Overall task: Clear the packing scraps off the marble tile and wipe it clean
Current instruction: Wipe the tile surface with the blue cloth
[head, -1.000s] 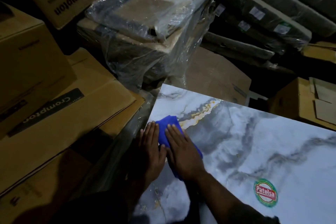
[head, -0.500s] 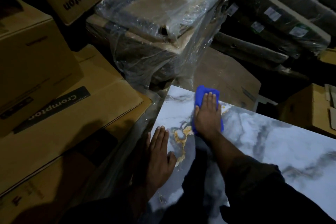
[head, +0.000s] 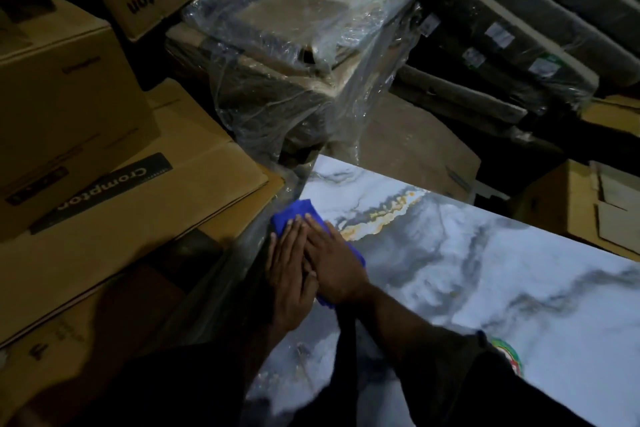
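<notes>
In a dim storeroom stacked with cardboard boxes (head: pixel 114 218) printed "Crompton", a marble tile (head: pixel 485 270) lies flat. Left hand (head: pixel 289 277) and right hand (head: pixel 334 263), fingers extended, press a blue cloth (head: pixel 294 215) at its left edge.

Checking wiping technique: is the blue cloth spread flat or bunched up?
Bunched: the blue cloth sits as a thick wad under both flat hands, left hand and right hand, on the marble tile.

Head view looks steeply down, close over marble tile (head: pixel 485 270).
</notes>
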`<state>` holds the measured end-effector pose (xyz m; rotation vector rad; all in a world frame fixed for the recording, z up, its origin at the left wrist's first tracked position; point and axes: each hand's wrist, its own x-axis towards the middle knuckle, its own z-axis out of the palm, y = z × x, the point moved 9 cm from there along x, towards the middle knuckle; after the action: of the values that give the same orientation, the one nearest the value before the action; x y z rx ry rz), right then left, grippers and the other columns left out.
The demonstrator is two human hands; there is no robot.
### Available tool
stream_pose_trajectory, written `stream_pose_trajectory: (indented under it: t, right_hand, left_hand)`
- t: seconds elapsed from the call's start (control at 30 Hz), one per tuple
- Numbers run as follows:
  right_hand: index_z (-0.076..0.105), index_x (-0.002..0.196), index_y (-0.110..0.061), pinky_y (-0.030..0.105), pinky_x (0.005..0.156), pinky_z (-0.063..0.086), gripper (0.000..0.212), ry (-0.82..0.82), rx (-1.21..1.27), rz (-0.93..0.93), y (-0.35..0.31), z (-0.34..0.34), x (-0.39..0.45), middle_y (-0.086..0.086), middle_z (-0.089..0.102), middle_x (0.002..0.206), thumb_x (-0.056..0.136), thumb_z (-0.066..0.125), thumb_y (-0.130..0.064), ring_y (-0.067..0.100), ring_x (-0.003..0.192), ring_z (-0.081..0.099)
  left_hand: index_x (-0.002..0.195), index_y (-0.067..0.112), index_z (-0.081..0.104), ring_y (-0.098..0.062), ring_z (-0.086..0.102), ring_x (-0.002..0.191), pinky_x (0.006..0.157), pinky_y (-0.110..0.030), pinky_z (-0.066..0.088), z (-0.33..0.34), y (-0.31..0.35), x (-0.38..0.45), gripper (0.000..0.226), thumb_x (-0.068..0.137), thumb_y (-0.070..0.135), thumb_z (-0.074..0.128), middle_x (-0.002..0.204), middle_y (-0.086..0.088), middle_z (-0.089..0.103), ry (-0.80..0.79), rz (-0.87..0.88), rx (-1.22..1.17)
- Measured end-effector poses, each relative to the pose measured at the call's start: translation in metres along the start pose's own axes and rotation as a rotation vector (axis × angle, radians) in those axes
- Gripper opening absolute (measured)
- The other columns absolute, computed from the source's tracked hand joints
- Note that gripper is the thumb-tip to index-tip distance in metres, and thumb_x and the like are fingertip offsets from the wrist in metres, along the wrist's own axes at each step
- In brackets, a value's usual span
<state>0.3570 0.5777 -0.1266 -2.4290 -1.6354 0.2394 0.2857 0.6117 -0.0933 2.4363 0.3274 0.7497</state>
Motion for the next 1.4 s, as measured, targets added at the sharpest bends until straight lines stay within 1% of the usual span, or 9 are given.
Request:
stream_pose_trajectory:
  t: [0.27,0.4,0.6,0.7,0.87,0.97,1.1,1.2,1.4]
  right_hand:
    - [0.036,0.156,-0.014,0.049,0.124,0.015,0.063,0.131,-0.004,0.252,-0.072,0.019,-0.135,0.005,0.023,0.166,0.098,0.047,-0.035,0.020,0.157,0.009]
    - [0.032,0.158,-0.014,0.047,0.124,0.012,0.066,0.113,-0.027,0.366,-0.117,0.034,-0.199,0.003,0.023,0.167,0.097,0.049,-0.036,0.018,0.157,0.006]
    - [0.044,0.152,-0.013,0.047,0.117,0.023,0.063,0.134,-0.074,0.587,-0.163,0.043,-0.263,0.004,0.035,0.162,0.093,0.052,-0.035,0.022,0.153,0.023]
    - [0.053,0.145,-0.009,0.049,0.113,0.027,0.060,0.197,-0.106,0.699,-0.164,0.037,-0.290,0.009,0.042,0.157,0.091,0.047,-0.034,0.023,0.146,0.039]
    - [0.047,0.147,0.000,0.055,0.117,0.030,0.063,0.255,-0.114,1.120,-0.126,0.025,-0.339,0.016,0.039,0.158,0.094,0.031,-0.031,0.032,0.145,0.040]
    - [0.040,0.151,0.002,0.058,0.118,0.030,0.068,0.262,-0.068,1.264,-0.108,0.022,-0.325,0.021,0.033,0.159,0.095,0.023,-0.034,0.036,0.147,0.035]
    - [0.020,0.159,-0.004,0.053,0.125,0.009,0.066,0.199,0.004,1.075,-0.112,0.032,-0.256,0.018,0.015,0.167,0.102,0.033,-0.035,0.032,0.156,0.011]
    - [0.033,0.155,-0.004,0.056,0.123,0.019,0.065,0.209,0.008,0.855,-0.153,0.036,-0.210,0.015,0.026,0.163,0.099,0.051,-0.031,0.031,0.154,0.020]
    - [0.038,0.155,-0.018,0.048,0.123,0.014,0.060,0.106,-0.054,0.505,-0.243,0.072,-0.214,0.005,0.030,0.164,0.099,0.048,-0.036,0.020,0.154,0.020]
  left_hand:
    - [0.148,0.001,0.046,-0.027,0.031,0.151,0.125,-0.053,0.021,0.011,-0.011,-0.006,0.061,0.098,0.031,0.029,0.158,-0.011,0.042,-0.301,0.025,0.018]
    - [0.154,0.004,0.036,-0.026,0.018,0.156,0.128,-0.049,0.006,0.026,-0.015,-0.017,0.075,0.096,0.050,0.023,0.165,-0.010,0.025,-0.549,0.084,0.151]
    - [0.154,0.000,0.036,-0.028,0.024,0.154,0.127,-0.050,0.012,0.013,0.013,-0.082,0.076,0.095,0.049,0.035,0.163,-0.015,0.030,-0.601,0.166,0.191]
    - [0.147,-0.001,0.048,-0.029,0.039,0.148,0.121,-0.051,0.024,0.002,0.030,-0.117,0.071,0.096,0.048,0.043,0.157,-0.016,0.043,-0.611,0.266,0.173]
    - [0.154,0.010,0.041,-0.017,0.026,0.153,0.126,-0.043,0.014,-0.019,0.010,-0.150,0.066,0.101,0.050,0.034,0.163,-0.005,0.034,-0.623,0.268,0.117]
    - [0.153,0.013,0.041,-0.015,0.023,0.154,0.128,-0.041,0.011,-0.026,0.003,-0.156,0.064,0.101,0.047,0.032,0.163,-0.001,0.032,-0.643,0.226,0.043]
    - [0.156,0.011,0.036,-0.013,0.021,0.154,0.128,-0.032,0.008,-0.032,-0.001,-0.147,0.064,0.098,0.037,0.037,0.165,-0.003,0.030,-0.650,0.066,-0.153]
    - [0.157,0.008,0.029,-0.016,0.020,0.154,0.127,-0.032,0.015,-0.045,-0.001,-0.145,0.064,0.097,0.030,0.038,0.165,-0.005,0.025,-0.618,-0.026,-0.361]
    - [0.157,0.007,0.029,-0.024,0.028,0.151,0.126,-0.043,0.020,-0.050,-0.009,-0.137,0.068,0.091,0.025,0.034,0.163,-0.011,0.030,-0.620,-0.207,-0.430]
